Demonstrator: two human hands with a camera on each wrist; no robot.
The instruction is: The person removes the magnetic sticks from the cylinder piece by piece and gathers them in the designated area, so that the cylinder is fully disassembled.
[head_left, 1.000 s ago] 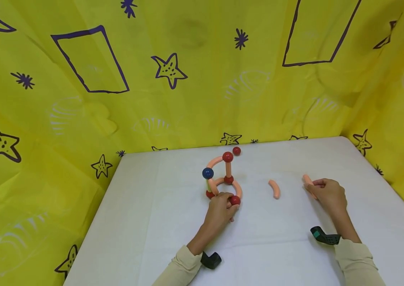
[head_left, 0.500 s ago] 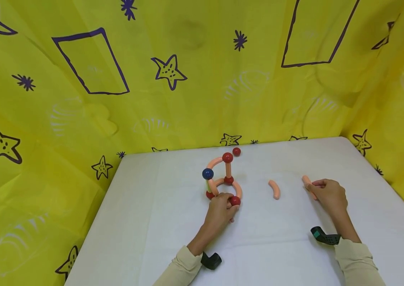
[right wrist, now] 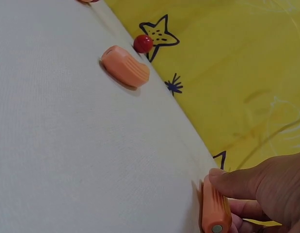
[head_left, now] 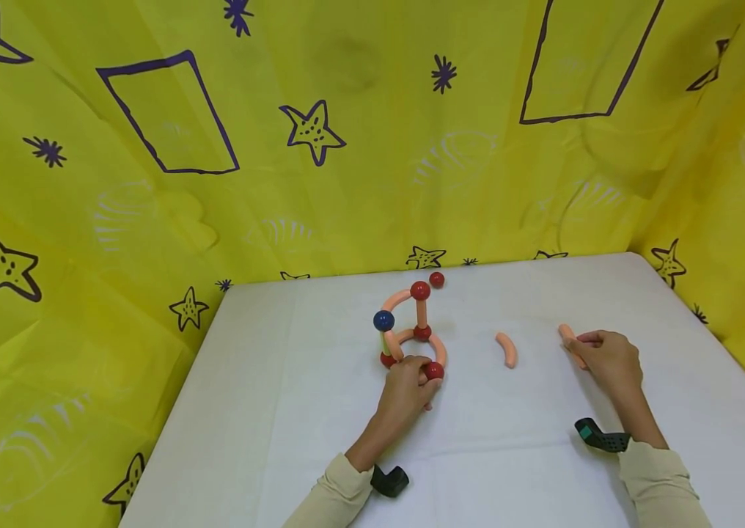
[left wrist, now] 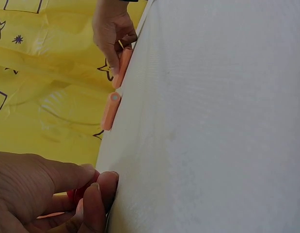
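A small frame of magnetic balls and peach-coloured rods stands mid-table, with a blue ball at its upper left and a red ball on top of an upright rod. My left hand grips the red ball at the frame's front corner, its fingers hiding the parts beside it. Off to the right, my right hand pinches a peach magnetic rod between thumb and fingers, low over the table. A silver disc shows in that rod's near end. Between the hands lies a loose curved rod.
Behind the frame, a loose red ball sits near the table's back edge. The white-covered table meets a yellow curtain with star drawings at the back and sides. Dark devices are worn on both wrists.
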